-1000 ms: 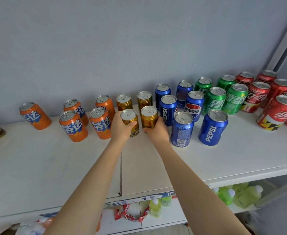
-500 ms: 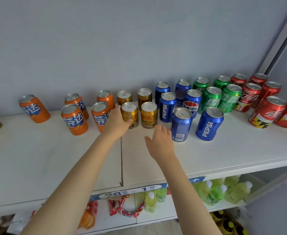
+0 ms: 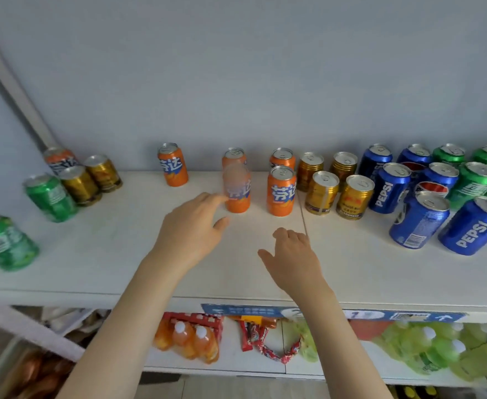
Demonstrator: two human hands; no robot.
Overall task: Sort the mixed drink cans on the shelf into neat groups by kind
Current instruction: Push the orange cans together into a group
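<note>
Both hands have come off the gold cans (image 3: 337, 187), which now stand as a block of four between the orange Fanta cans (image 3: 281, 188) and the blue Pepsi cans (image 3: 389, 182), and the view has swung left. The left hand (image 3: 191, 226), fingers spread and holding nothing, reaches just beside a blurred front Fanta can (image 3: 236, 194), while the right hand (image 3: 291, 254) hovers relaxed and empty over the shelf (image 3: 121, 240). Most looks grouped, but a mixed cluster (image 3: 75, 180) at the shelf's left end, orange, gold and green, is still unsorted.

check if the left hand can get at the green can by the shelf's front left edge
Probably yes: the left hand is open and empty, and only bare shelf lies between it and that green can, with no other can in the way.
</note>
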